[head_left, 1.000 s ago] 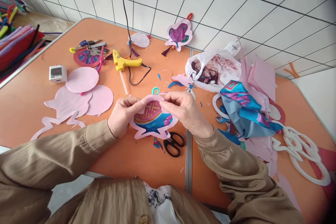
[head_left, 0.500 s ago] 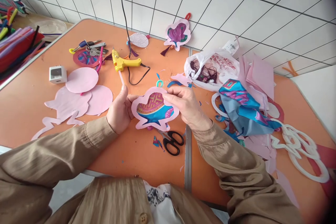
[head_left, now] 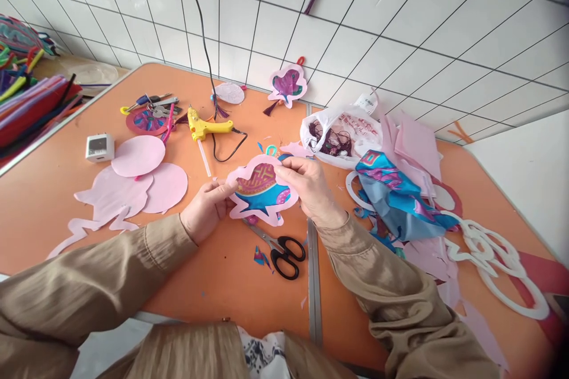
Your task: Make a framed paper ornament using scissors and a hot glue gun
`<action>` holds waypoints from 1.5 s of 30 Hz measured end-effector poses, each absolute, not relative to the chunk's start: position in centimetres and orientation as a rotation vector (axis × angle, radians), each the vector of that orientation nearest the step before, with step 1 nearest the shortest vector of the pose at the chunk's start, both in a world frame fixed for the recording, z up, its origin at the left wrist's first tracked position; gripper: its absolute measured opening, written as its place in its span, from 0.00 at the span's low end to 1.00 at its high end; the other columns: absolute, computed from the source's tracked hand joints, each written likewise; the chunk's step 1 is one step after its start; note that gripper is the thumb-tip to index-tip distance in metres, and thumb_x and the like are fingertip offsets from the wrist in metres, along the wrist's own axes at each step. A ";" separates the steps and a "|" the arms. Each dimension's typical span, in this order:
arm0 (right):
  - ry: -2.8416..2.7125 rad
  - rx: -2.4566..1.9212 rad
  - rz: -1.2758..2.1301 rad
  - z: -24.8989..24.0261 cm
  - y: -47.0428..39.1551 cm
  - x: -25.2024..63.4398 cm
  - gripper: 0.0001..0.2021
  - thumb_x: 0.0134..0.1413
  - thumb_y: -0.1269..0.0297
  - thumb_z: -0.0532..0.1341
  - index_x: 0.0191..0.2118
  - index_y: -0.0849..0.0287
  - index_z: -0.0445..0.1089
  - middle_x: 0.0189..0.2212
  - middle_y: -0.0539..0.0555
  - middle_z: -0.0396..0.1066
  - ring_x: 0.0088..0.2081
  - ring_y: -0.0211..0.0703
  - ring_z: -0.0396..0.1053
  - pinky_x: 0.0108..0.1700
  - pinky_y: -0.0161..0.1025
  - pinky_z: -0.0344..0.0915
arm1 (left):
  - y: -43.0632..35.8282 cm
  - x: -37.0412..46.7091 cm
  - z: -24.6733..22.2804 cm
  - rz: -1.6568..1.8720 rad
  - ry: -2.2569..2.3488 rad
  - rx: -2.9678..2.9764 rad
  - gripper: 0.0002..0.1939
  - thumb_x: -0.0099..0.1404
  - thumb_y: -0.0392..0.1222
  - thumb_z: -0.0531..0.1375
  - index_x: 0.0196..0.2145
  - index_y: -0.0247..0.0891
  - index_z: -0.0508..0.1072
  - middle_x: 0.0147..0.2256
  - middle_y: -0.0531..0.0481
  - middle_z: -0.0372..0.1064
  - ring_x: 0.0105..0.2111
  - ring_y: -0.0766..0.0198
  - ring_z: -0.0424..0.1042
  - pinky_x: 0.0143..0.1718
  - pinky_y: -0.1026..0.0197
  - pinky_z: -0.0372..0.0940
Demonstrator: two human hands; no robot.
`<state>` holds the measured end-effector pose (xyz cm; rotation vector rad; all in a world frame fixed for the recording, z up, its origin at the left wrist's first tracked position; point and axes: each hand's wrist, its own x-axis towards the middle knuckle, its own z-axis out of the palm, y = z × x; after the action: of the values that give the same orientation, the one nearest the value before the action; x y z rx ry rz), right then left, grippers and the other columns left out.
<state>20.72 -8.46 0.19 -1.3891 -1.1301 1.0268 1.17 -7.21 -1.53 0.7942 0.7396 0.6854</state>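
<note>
Between my hands, raised over the table, is a pink felt ornament (head_left: 260, 192) cut in a wavy outline, with blue and purple patterned fabric in its middle. My left hand (head_left: 208, 207) pinches its left edge, thumb on top. At the upper right edge my right hand (head_left: 309, 186) grips it between thumb and fingers. A turquoise loop (head_left: 271, 151) shows just above the ornament, and a dark pink bead (head_left: 252, 219) peeks out beneath it. Below lie black-handled scissors (head_left: 287, 254), their blade tips partly covered by the ornament.
A yellow glue gun (head_left: 208, 126) with a cord lies at the back, near keys (head_left: 164, 108) and a white charger (head_left: 99, 148). Pink felt pieces (head_left: 166, 188) spread at left. A plastic bag (head_left: 373, 130) and blue fabric (head_left: 400, 195) sit at right. A finished ornament (head_left: 288, 84) leans against the tiled wall.
My left thumb has come down onto the ornament's left edge, where before it pointed up off it. The view has tilted upward, showing more of the wall.
</note>
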 end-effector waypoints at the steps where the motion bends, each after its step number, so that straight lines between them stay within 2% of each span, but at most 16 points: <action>1: -1.119 -1.384 1.029 0.4 -8.5 20.7 0.12 0.42 0.59 0.66 0.19 0.60 0.67 0.17 0.46 0.61 0.22 0.32 0.57 0.25 0.34 0.53 | -7.2 1.1 -1.5 0.687 0.725 0.783 0.20 0.54 0.55 0.67 0.25 0.31 0.76 0.27 0.39 0.77 0.30 0.50 0.78 0.34 0.53 0.71; 3: -1.102 -1.376 1.037 0.8 -8.5 20.8 0.12 0.42 0.59 0.66 0.19 0.60 0.67 0.17 0.46 0.61 0.22 0.32 0.56 0.25 0.34 0.52 | -7.2 1.1 -1.5 0.693 0.690 0.754 0.20 0.53 0.54 0.68 0.27 0.31 0.77 0.27 0.40 0.77 0.29 0.52 0.77 0.34 0.55 0.71; 6: -1.089 -1.370 1.051 1.2 -8.6 20.9 0.12 0.43 0.59 0.66 0.20 0.60 0.68 0.18 0.46 0.62 0.23 0.32 0.57 0.25 0.34 0.53 | -7.3 0.9 -1.4 0.681 0.562 0.752 0.22 0.57 0.55 0.65 0.37 0.32 0.79 0.30 0.41 0.78 0.29 0.52 0.77 0.35 0.54 0.70; 10: -1.114 -1.379 1.035 1.3 -8.6 21.0 0.13 0.43 0.58 0.65 0.18 0.60 0.66 0.17 0.45 0.59 0.23 0.32 0.56 0.27 0.34 0.53 | -7.3 0.7 -1.6 0.598 0.338 0.791 0.30 0.64 0.61 0.56 0.53 0.33 0.72 0.36 0.38 0.79 0.28 0.49 0.77 0.36 0.47 0.69; 13: -1.128 -1.393 1.021 1.0 -8.5 21.0 0.14 0.43 0.57 0.65 0.18 0.60 0.64 0.16 0.45 0.58 0.22 0.32 0.55 0.27 0.35 0.53 | -7.1 0.5 -2.1 0.584 0.379 0.745 0.33 0.64 0.63 0.55 0.57 0.36 0.68 0.38 0.39 0.79 0.30 0.49 0.77 0.38 0.48 0.69; 16: -1.161 -1.392 1.016 0.6 -8.3 21.1 0.14 0.43 0.57 0.65 0.18 0.60 0.65 0.17 0.46 0.60 0.22 0.33 0.57 0.27 0.35 0.53 | -7.0 0.6 -2.3 0.553 0.394 0.755 0.35 0.65 0.64 0.53 0.58 0.33 0.68 0.40 0.35 0.78 0.31 0.49 0.77 0.40 0.46 0.69; 18: -1.182 -1.388 1.014 0.3 -8.3 21.3 0.13 0.45 0.58 0.65 0.19 0.60 0.66 0.17 0.46 0.62 0.23 0.33 0.58 0.27 0.35 0.54 | -7.0 0.7 -2.3 0.530 0.388 0.792 0.35 0.66 0.64 0.52 0.56 0.30 0.69 0.40 0.32 0.78 0.29 0.49 0.77 0.41 0.45 0.68; 21: -1.221 -1.386 0.994 0.2 -8.4 21.5 0.14 0.47 0.58 0.64 0.20 0.60 0.65 0.18 0.47 0.64 0.23 0.33 0.60 0.27 0.34 0.55 | -7.2 0.8 -2.2 0.536 0.417 0.831 0.31 0.65 0.61 0.56 0.48 0.27 0.75 0.35 0.32 0.78 0.28 0.49 0.77 0.39 0.47 0.69; 27: -1.312 -1.377 0.930 0.4 -8.4 21.4 0.14 0.49 0.58 0.63 0.20 0.60 0.66 0.17 0.47 0.63 0.22 0.34 0.60 0.26 0.34 0.55 | -7.3 0.9 -2.3 0.581 0.486 0.830 0.19 0.56 0.53 0.68 0.31 0.31 0.79 0.29 0.39 0.78 0.27 0.53 0.77 0.37 0.53 0.71; 35: -1.315 -1.367 0.911 0.2 -8.4 21.6 0.14 0.49 0.59 0.63 0.20 0.60 0.65 0.18 0.46 0.63 0.22 0.33 0.59 0.26 0.34 0.54 | -7.3 1.1 -2.5 0.576 0.510 0.877 0.14 0.58 0.48 0.68 0.30 0.31 0.80 0.27 0.40 0.78 0.27 0.57 0.77 0.38 0.55 0.71; 39: -1.346 -1.362 0.900 0.3 -8.6 21.5 0.14 0.50 0.59 0.63 0.20 0.60 0.65 0.18 0.47 0.64 0.23 0.33 0.59 0.26 0.34 0.55 | -7.4 1.1 -2.3 0.570 0.550 0.872 0.15 0.59 0.49 0.67 0.29 0.30 0.80 0.25 0.41 0.77 0.27 0.56 0.77 0.38 0.54 0.71; 42: -1.338 -1.368 0.926 0.6 -8.7 21.4 0.14 0.51 0.59 0.63 0.20 0.60 0.65 0.19 0.47 0.63 0.24 0.34 0.59 0.27 0.35 0.54 | -7.4 1.1 -2.2 0.603 0.627 0.847 0.17 0.56 0.50 0.69 0.28 0.30 0.80 0.25 0.41 0.78 0.27 0.56 0.78 0.36 0.56 0.72; 45: -1.334 -1.352 0.956 0.7 -8.8 21.5 0.16 0.51 0.56 0.64 0.21 0.60 0.64 0.19 0.46 0.58 0.24 0.33 0.55 0.27 0.35 0.51 | -7.4 1.2 -2.3 0.637 0.685 0.811 0.18 0.51 0.51 0.72 0.24 0.31 0.79 0.24 0.43 0.77 0.25 0.57 0.77 0.34 0.58 0.72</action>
<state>21.46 -8.81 0.69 -1.3518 -1.3336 0.9557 1.18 -7.43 -2.31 0.8111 0.6851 0.6366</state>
